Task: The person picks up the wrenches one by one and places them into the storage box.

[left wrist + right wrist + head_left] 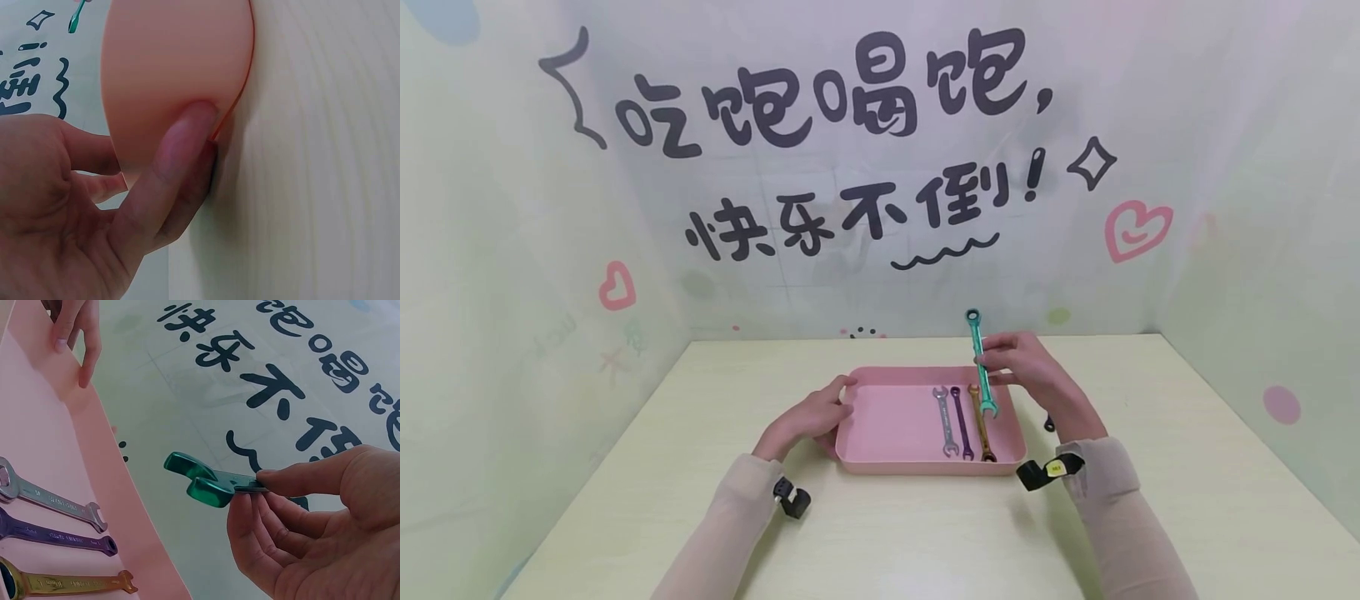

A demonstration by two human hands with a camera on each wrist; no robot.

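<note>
My right hand (1030, 367) pinches a green combination wrench (977, 337) between thumb and fingers, above the right side of a pink tray (887, 421). Its ring end points up and its open end down; the open-end jaws of the green wrench (212, 492) face the right wrist camera. Inside the tray, a silver wrench (947, 423), a purple wrench (962, 423) and a gold wrench (979, 417) lie side by side. At the tray's left end my left hand (814, 412) holds the wall, thumb against the outside (181, 144) and fingers around the edge.
To the right of the tray, a dark ring end (1049, 423) shows on the pale wooden table (925, 533), mostly hidden by my right arm. Behind the table hangs a printed backdrop (880, 292), with side panels at left and right. A small camera sits on each wrist.
</note>
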